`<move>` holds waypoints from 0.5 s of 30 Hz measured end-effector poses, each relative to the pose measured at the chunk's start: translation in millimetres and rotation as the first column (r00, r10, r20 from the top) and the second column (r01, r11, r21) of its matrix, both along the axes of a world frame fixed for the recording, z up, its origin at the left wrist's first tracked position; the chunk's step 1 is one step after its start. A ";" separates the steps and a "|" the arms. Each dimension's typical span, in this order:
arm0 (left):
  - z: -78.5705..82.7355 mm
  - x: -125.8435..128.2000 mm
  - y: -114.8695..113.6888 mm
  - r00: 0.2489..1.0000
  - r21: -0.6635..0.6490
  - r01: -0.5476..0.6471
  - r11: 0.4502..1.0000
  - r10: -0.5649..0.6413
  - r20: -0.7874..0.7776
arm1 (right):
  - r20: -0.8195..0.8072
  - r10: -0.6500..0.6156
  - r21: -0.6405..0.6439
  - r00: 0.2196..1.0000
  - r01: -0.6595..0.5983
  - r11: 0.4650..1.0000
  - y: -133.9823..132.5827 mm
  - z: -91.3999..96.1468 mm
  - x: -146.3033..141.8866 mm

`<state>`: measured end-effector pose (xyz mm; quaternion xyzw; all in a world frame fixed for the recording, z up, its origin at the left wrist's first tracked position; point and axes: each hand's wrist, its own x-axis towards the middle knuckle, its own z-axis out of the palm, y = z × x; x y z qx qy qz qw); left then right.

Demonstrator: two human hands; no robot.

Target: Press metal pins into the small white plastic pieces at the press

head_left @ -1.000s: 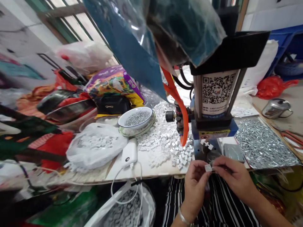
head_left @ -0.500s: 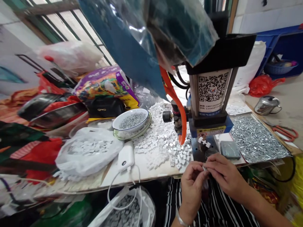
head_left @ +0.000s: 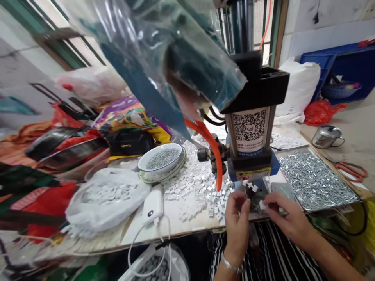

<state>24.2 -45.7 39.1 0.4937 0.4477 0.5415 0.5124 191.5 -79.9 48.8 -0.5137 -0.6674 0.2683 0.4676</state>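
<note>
My left hand is at the table's front edge, just in front of the press base. Its fingers are curled in a pinch, and whatever is in them is hidden. My right hand is beside it, pinching a small white plastic piece between thumb and fingertips. The two hands are a little apart. A few white pieces lie on the press base under the pneumatic press, which bears a QR label. A heap of white plastic pieces spreads to the left of the press.
A tray of small metal parts lies right of the press, with red scissors and a metal cup beyond. To the left are a bowl of metal parts, a white power bank, a bag of white pieces and an orange hose.
My hands were joined on one small white piece; they have parted and moved up to the press base. The piece is in my right hand. The view has tilted upward.
</note>
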 end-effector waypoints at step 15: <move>-14.7 21.0 60.0 0.981 -0.109 0.074 0.991 -0.053 0.184 | -0.011 -0.105 -0.024 0.994 0.105 0.994 78.4 -7.6 -6.8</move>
